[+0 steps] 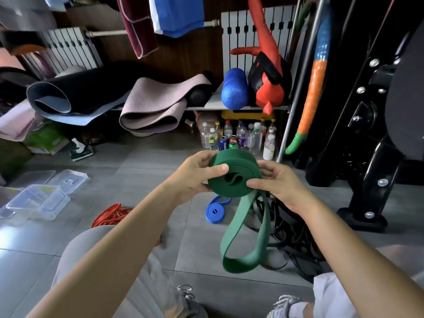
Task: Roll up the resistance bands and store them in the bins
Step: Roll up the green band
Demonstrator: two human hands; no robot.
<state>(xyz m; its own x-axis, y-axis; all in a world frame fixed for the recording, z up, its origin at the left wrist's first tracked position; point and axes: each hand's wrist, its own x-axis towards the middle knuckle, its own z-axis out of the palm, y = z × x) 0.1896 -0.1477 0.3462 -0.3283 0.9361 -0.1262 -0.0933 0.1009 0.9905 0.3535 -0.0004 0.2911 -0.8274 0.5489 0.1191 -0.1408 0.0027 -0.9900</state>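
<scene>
a person's left hand and right hand hold a half-rolled green resistance band between them, above a grey tiled floor. the left hand grips the coil's far-left side, its thumb laid across the top of the windings. the right hand pinches the coil's near-right edge between thumb and fingers. the coil lies nearly flat, its open centre facing up. the unrolled tail of the band hangs down from under the right hand in a long loop and bends back on itself close to the person's knees.

on the floor just below the hands lies a blue band, already wound into a tight roll. a loose orange band sprawls below and to the left of the left hand, partly hidden by the forearm. a tangle of black bands lies under the right wrist. clear plastic bins stand well to the left of the left hand, with their lids lying beside them.

beyond the hands, plastic bottles and cans crowd the floor under a low shelf, which carries a blue foam roller and rolled exercise mats.
</scene>
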